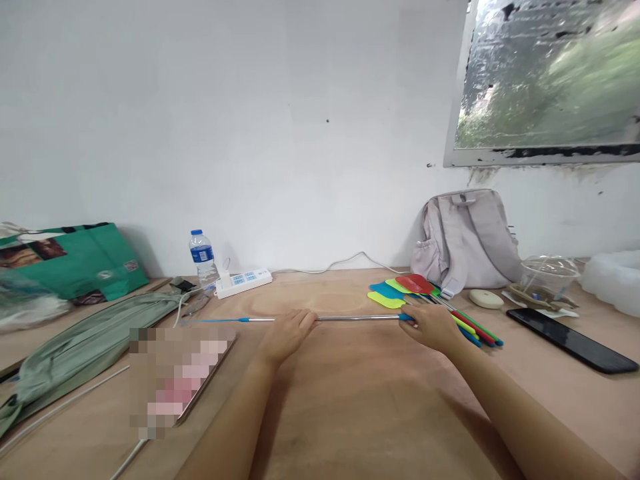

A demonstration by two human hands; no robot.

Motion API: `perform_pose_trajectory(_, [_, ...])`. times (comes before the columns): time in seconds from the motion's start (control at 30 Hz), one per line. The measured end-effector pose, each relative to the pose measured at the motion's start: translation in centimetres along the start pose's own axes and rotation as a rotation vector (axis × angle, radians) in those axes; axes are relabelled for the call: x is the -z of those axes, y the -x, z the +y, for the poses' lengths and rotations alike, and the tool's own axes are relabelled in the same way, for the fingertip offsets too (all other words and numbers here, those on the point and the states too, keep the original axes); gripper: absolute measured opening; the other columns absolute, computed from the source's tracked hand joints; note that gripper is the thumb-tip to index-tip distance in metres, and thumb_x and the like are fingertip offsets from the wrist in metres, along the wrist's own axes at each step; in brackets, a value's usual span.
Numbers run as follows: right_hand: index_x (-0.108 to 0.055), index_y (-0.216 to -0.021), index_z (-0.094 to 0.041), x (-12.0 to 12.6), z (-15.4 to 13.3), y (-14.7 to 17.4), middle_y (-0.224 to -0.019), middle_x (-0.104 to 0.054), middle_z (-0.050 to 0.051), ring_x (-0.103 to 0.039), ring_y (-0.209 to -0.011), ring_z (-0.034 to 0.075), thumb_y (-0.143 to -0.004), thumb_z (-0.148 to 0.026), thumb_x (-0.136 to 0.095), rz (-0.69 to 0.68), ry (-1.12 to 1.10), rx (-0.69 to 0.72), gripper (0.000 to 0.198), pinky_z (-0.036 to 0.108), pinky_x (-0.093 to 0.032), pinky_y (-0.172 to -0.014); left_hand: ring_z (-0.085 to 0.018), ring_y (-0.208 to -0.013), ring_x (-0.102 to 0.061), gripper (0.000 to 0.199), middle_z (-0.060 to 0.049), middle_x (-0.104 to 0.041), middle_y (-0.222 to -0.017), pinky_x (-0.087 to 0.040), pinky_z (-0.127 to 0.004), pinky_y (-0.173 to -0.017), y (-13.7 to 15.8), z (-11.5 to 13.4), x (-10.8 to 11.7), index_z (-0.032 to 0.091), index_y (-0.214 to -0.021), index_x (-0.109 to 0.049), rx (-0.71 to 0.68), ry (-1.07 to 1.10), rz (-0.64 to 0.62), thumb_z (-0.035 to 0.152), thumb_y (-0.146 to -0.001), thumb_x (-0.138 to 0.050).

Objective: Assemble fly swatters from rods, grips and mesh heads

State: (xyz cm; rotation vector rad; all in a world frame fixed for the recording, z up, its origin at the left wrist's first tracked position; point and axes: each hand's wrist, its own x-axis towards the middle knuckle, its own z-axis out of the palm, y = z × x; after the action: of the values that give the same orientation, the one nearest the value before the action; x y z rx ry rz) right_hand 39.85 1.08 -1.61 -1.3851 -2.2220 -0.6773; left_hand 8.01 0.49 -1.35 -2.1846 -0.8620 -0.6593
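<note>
A telescopic fly swatter (357, 318) with a steel rod is held level, left to right, above the table (370, 413). My left hand (289, 335) is closed around the rod near its blue head, which shows edge-on as a thin line at the left. My right hand (431, 327) is closed on the blue grip at the other end. Just behind the right hand lies a pile of fly swatters (416, 283) with red, blue and yellow-green heads. Their coloured handles stick out to the right of the wrist.
On the left are a green bag (105, 260), a grey-green cloth bag (95, 333), a pixelated phone (200, 373), a water bottle (203, 257) and a power strip (245, 283). A backpack (470, 240), a plastic cup (547, 270) and a black phone (570, 339) are on the right.
</note>
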Motion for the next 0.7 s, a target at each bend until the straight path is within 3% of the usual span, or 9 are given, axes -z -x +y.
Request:
perform_pose_trajectory(0.23, [-0.049,-0.056,-0.020,-0.4,0.7,0.2,-0.057,-0.055,0.000,-0.047,-0.052,0.012,-0.071,-0.026,-0.042,-0.013,0.010,-0.014,0.018,0.026,-0.014,-0.049,-0.012,-0.053,-0.049,0.028,0.002,-0.053,-0.056,-0.031,-0.024,-0.051,0.1,-0.6,0.6,0.018,-0.065,-0.046,0.039,-0.019,0.066,0.032,-0.088,-0.038])
perform_pose_trajectory(0.5, [-0.053,-0.058,-0.020,-0.4,1.8,0.3,-0.062,-0.061,0.001,-0.051,-0.053,0.013,-0.071,-0.026,-0.041,-0.005,0.006,-0.005,0.019,0.025,-0.018,-0.048,-0.011,-0.055,-0.047,0.028,0.001,-0.052,-0.058,-0.031,-0.023,-0.053,0.4,-1.2,1.3,0.018,-0.063,-0.045,0.003,-0.063,0.031,0.028,-0.088,-0.038])
perform_pose_trajectory(0.7, [-0.063,-0.087,-0.024,-0.4,3.1,0.6,-0.070,-0.067,0.001,-0.058,-0.059,0.016,-0.072,-0.025,-0.042,-0.035,0.031,-0.041,0.026,0.024,-0.026,-0.049,-0.012,-0.056,-0.047,0.027,0.001,-0.052,-0.058,-0.030,-0.024,-0.053,1.0,-2.1,1.2,0.018,-0.064,-0.047,0.020,-0.060,0.007,0.028,-0.088,-0.038])
